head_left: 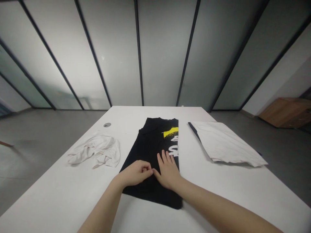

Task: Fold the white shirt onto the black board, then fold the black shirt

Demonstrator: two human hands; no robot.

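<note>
A black T-shirt (150,142) with a yellow and white print lies folded into a long strip in the middle of the white table (233,194). My left hand (136,173) rests on its near part with the fingers curled in, pinching at the cloth. My right hand (167,171) lies flat on the shirt right beside it, fingers stretched out and together, thumb touching the left hand's fingertips.
A crumpled white garment (97,152) lies to the left of the shirt. A neat stack of folded white cloth (223,144) sits to the right, with a dark layer under it. A small round hole (107,124) is in the table's far left. Glass wall panels stand behind.
</note>
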